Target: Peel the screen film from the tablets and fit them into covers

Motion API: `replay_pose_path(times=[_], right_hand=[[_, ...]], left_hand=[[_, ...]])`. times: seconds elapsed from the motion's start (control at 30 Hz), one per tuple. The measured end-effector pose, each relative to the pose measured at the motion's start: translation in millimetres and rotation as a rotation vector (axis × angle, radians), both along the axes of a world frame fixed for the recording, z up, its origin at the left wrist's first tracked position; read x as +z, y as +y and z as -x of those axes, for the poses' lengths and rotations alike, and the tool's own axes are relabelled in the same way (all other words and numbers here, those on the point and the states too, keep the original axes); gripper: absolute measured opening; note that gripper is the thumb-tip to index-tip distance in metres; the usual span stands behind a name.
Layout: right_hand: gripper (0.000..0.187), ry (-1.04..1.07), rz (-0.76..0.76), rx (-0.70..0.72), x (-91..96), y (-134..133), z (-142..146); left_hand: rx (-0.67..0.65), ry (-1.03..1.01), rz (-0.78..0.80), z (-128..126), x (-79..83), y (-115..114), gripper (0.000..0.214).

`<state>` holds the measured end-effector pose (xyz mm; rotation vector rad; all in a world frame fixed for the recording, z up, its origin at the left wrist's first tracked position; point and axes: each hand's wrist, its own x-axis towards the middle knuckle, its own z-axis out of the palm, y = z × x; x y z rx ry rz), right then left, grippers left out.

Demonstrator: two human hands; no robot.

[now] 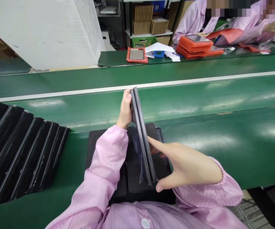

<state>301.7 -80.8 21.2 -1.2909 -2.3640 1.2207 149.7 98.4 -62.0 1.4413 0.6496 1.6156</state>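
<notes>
A thin dark grey tablet [141, 127] stands on its edge in front of me, with a second dark panel or cover pressed against its left face. My left hand [125, 109] wraps round its far top end from the left. My right hand [187, 165] grips its near end, fingers on the right face and thumb under the corner. The tablet rests over a black mat [97, 143] on the green bench.
A row of black tablets or covers [20, 149] leans stacked at my left. A green conveyor belt [199, 95] runs across. Beyond it lie an orange tray [137, 54], a stack of orange trays [193, 46] and papers, where people in pink coats [194, 19] work.
</notes>
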Motion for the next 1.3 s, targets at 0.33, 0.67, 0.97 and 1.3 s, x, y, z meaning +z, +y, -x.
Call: replay_pose_path(times=[0.33,0.67,0.97,1.3], right_hand=[[0.085,0.041,-0.105,-0.031,2.7,-4.8,-4.5],[0.043,0.038,-0.206,-0.114,7.6,-9.2,-5.5],[0.041,0.089,-0.206,-0.117,10.6,-15.5,-7.0],[0.04,0.099,-0.203,-0.149,12.1,-18.0,-4.6]], left_hand=[[-0.016,0.008,-0.045,-2.8,10.1,-11.6,0.048],[-0.073,0.054,-0.154,-5.3,23.3,-33.6,0.043],[-0.106,0.116,-0.259,-6.3,30.1,-47.1,0.045],[-0.127,0.117,-0.283,-7.0,33.1,-53.0,0.046]])
